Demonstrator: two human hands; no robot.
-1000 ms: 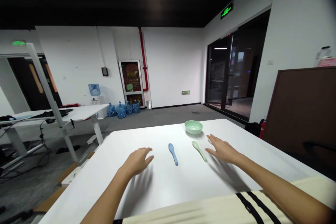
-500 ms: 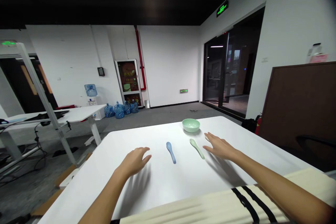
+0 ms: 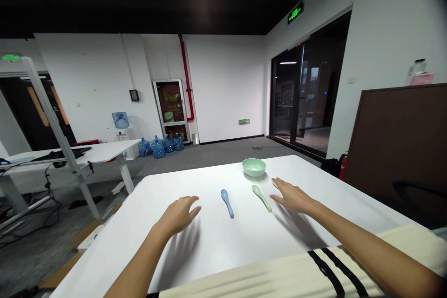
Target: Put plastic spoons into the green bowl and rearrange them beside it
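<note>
My left hand hovers over the left part of the white table, fingers apart and holding nothing. To its right, a blue spoon lies flat with its bowl end pointing away from me. A light green spoon lies farther right, also bowl end away. Just right of that spoon, my right hand is held above the tabletop, open, with thumb and fingers spread and nothing in it. A green bowl stands upright near the far edge, beyond the green spoon and apart from both hands.
Cream cloth with black stripes lies along the near edge, under my right forearm. At the left stands another white table with cables and a metal post. A brown panel rises on the right. Several blue water bottles stand by the wall.
</note>
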